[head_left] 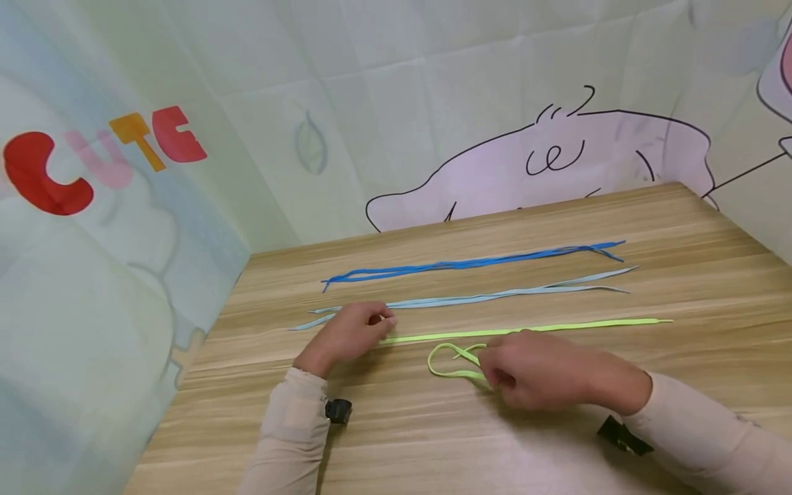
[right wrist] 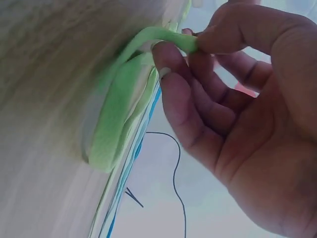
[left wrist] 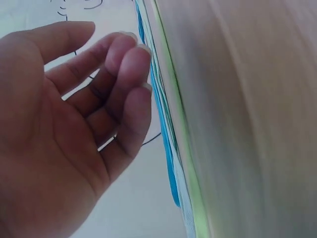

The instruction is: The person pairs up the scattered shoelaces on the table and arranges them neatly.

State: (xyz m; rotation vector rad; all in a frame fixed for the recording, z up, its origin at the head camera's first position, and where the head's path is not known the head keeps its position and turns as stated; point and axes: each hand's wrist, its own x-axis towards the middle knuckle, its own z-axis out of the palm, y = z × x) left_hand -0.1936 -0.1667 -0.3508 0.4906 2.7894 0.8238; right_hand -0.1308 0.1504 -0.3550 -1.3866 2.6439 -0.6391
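Note:
My right hand [head_left: 544, 371] pinches a yellow-green shoelace [right wrist: 111, 114] between thumb and fingertips. That lace bends into loose loops on the table to the left of the hand. Just beyond it, a straight length of yellow-green shoelace [head_left: 594, 323] runs across the table. Whether the looped and straight parts are one lace, I cannot tell. My left hand [head_left: 353, 333] hovers by the left end of the straight length, fingers loosely bent. In the left wrist view nothing lies between its thumb and fingers. It partly covers the light blue shoelaces [head_left: 458, 300] in the head view.
Farther back, dark blue shoelaces [head_left: 482, 262] lie stretched out, roughly parallel to the light blue ones. The wood-grain table [head_left: 408, 440] ends at a printed cloth backdrop [head_left: 309, 82] behind and to the left. Each wrist wears a black strapped device [head_left: 338, 411].

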